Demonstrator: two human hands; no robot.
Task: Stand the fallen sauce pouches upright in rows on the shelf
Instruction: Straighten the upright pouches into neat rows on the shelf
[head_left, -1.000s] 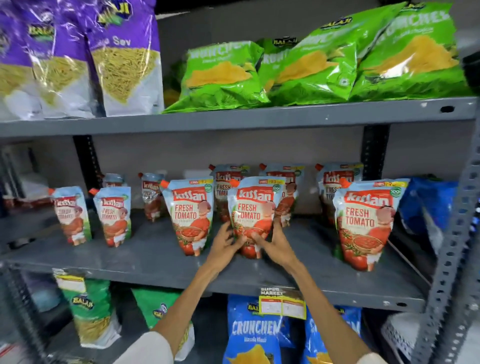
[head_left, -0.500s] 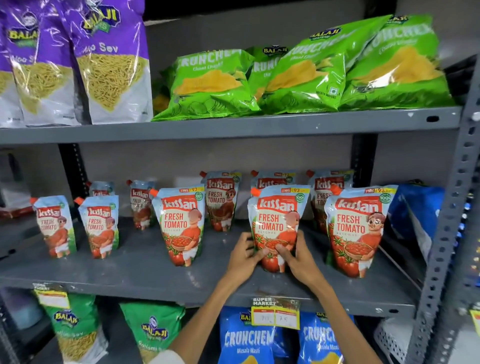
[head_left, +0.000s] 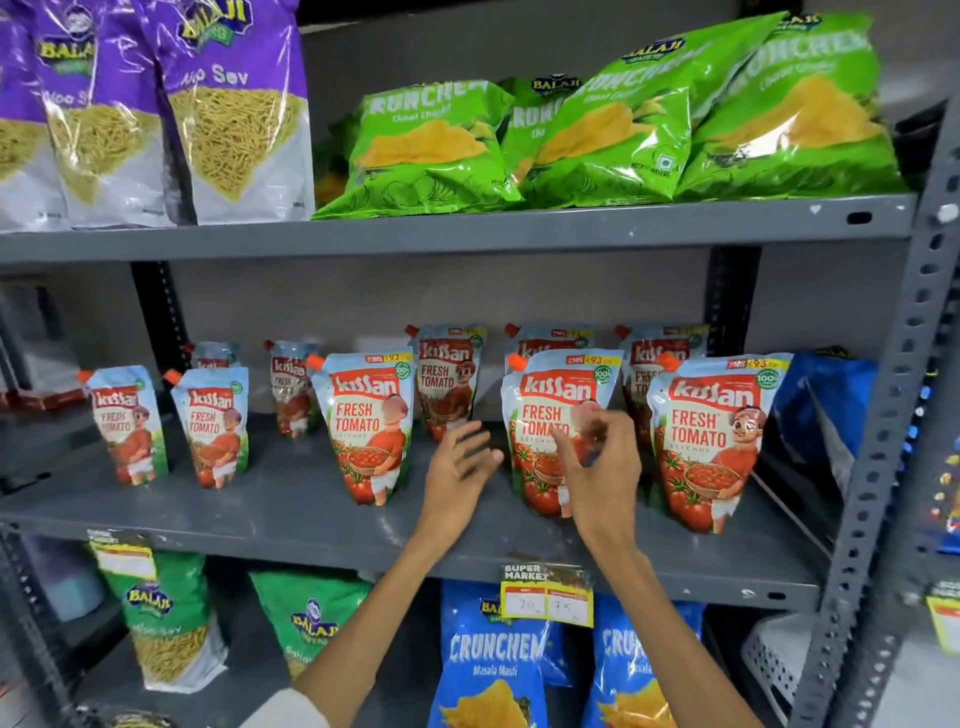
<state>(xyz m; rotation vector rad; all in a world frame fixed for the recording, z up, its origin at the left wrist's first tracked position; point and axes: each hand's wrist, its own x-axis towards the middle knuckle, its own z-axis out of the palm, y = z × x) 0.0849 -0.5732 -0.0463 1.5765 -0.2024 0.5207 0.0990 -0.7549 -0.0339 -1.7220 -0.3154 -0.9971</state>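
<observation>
Several Kissan tomato ketchup pouches stand upright on the grey middle shelf (head_left: 291, 512). The front row holds two small pouches at the left (head_left: 127, 423) (head_left: 213, 423) and three large ones (head_left: 370, 423) (head_left: 543, 415) (head_left: 719, 436). More pouches stand behind them (head_left: 449, 382). My left hand (head_left: 457, 470) hovers open between the first and second large pouches, touching neither. My right hand (head_left: 597, 467) is in front of the middle large pouch, fingers loosely curled and blurred, holding nothing.
Purple sev bags (head_left: 228, 114) and green Crunchem bags (head_left: 431, 145) lie on the shelf above. Blue Crunchem bags (head_left: 493, 665) and green Balaji bags (head_left: 166, 623) fill the shelf below. A yellow price tag (head_left: 548, 597) hangs on the shelf edge. A perforated steel upright (head_left: 893, 415) bounds the right side.
Both hands have let go of the middle large pouch, which now stands farther right beside the right pouch. The hands have lifted off it and spread apart.
</observation>
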